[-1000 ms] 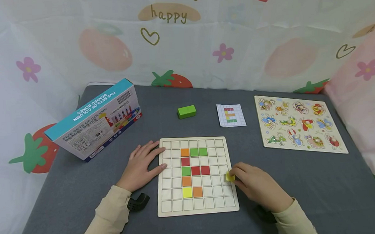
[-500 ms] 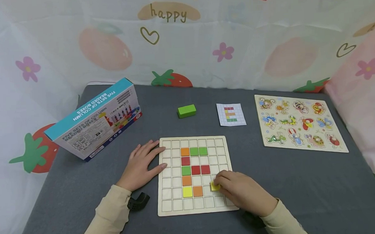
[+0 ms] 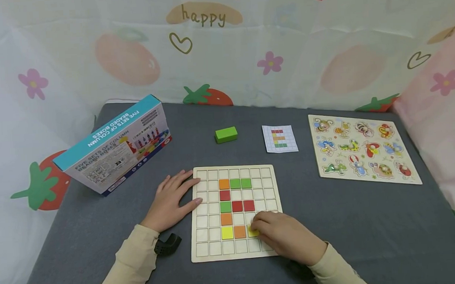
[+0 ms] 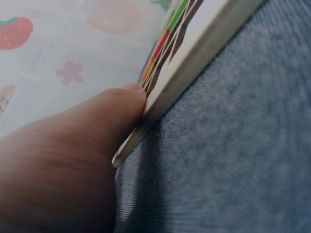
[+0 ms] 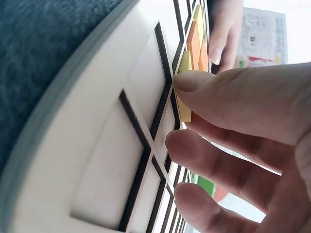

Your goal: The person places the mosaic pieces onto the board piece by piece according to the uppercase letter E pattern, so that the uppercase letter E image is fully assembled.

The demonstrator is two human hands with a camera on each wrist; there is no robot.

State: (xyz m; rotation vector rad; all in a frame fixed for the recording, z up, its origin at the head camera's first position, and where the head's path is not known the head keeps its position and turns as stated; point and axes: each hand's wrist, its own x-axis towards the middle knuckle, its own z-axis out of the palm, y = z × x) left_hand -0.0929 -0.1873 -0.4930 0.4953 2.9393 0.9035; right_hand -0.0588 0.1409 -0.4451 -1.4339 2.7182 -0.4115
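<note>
A pale wooden grid board (image 3: 216, 248) lies on the table, with several coloured square tiles set in the shape of an E. My left hand (image 3: 173, 199) rests at its left edge with fingers spread, thumb (image 4: 129, 104) against the rim in the left wrist view. Over the lower right of the grid, my right hand (image 3: 289, 236) pinches a yellow tile (image 3: 252, 232) just right of an orange tile (image 3: 240, 232) in the bottom row of the E. In the right wrist view the thumb lies across this yellow tile (image 5: 184, 112), and the forefinger is partly hidden behind it.
A green block (image 3: 226, 135) and a small pattern card (image 3: 290, 147) lie beyond the board. At the back right is an insect puzzle board (image 3: 370, 178). A blue and white box (image 3: 117, 153) stands at left. A printed cloth (image 3: 224, 66) hangs behind the table.
My right hand has moved left and toward me with the yellow tile, from the board's right edge to the space beside the orange tile. My left hand has stayed in place.
</note>
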